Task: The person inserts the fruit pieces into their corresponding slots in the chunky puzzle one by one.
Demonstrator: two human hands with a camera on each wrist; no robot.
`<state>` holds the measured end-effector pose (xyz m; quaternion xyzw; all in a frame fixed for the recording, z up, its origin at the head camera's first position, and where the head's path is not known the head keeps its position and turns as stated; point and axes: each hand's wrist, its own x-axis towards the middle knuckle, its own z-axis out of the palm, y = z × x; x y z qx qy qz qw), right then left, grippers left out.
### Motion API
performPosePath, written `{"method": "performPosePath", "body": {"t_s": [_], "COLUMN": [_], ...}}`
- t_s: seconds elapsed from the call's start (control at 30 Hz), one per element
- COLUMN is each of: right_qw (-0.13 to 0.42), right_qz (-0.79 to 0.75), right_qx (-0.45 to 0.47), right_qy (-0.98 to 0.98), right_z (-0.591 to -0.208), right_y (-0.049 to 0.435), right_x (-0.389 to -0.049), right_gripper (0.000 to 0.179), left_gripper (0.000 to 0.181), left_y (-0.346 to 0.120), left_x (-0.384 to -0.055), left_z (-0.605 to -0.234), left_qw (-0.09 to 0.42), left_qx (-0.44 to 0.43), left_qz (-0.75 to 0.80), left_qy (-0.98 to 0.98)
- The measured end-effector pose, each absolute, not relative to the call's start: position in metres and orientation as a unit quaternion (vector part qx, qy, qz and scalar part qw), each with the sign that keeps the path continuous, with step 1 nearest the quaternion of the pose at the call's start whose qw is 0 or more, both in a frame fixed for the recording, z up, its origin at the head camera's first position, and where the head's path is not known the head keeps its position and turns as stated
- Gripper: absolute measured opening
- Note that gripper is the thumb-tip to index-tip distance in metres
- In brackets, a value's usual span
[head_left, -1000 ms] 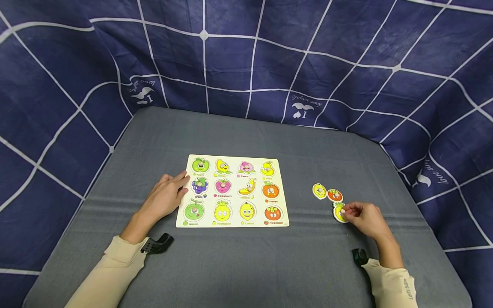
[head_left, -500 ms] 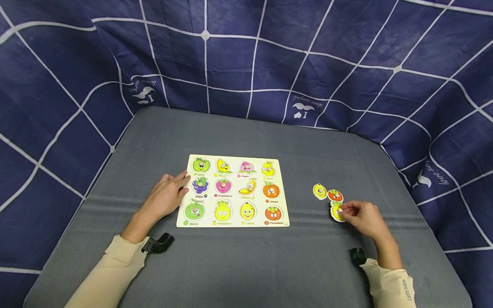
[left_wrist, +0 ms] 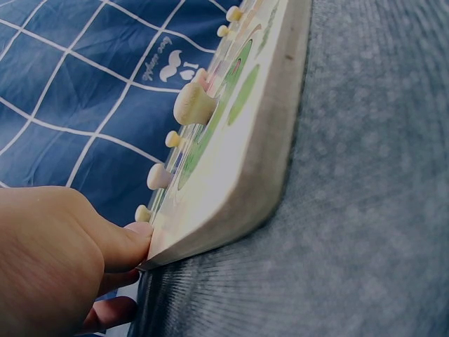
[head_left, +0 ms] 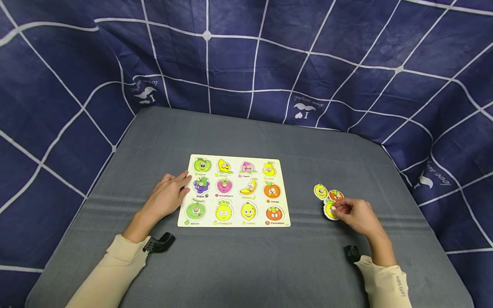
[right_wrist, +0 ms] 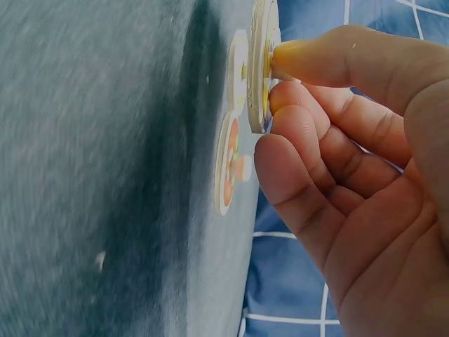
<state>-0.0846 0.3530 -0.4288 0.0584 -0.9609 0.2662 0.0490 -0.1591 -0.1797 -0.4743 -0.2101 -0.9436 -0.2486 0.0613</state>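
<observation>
A cream fruit peg-puzzle board (head_left: pixel 236 199) lies flat on the grey cloth. My left hand (head_left: pixel 165 196) rests at its left edge, fingers lightly bent and touching the rim; in the left wrist view the thumb (left_wrist: pixel 123 242) meets the board's edge. Between thumb and fingertips, my right hand (head_left: pixel 356 216) pinches the knob of a yellow pineapple puzzle piece (head_left: pixel 329 210). The right wrist view has this piece (right_wrist: pixel 261 70) raised off the cloth. Close behind it lie a lemon piece (head_left: pixel 320 191) and a red-orange fruit piece with green leaves (head_left: pixel 337 194).
Knobbed pieces, such as the melon (head_left: pixel 195 210) and grape (head_left: pixel 201 185), sit in the board; the pineapple, lemon and persimmon pictures in its front row show no knobs. Blue gridded cloth (head_left: pixel 231 55) rises behind and beside the grey table surface (head_left: pixel 246 265).
My right hand has moved left with the pineapple piece, which now stands nearer the lemon piece. The left hand and board stay in place.
</observation>
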Motion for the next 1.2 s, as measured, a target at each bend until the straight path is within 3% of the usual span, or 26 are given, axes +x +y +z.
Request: {"method": "performPosePath", "body": {"t_s": [1.2], "right_qw": [0.016], "right_qz": [0.32], "right_qx": [0.116], "right_qy": [-0.94], "right_z": [-0.43], "right_y": [0.299], "right_x": [-0.11], "right_gripper": [0.004], "left_gripper": [0.041], "left_y": [-0.179], "left_x": [-0.157], "left_z": [-0.472], "left_qw": [0.054], "left_qx": [-0.203], "left_qz": [-0.245], "left_qy": [-0.946]}}
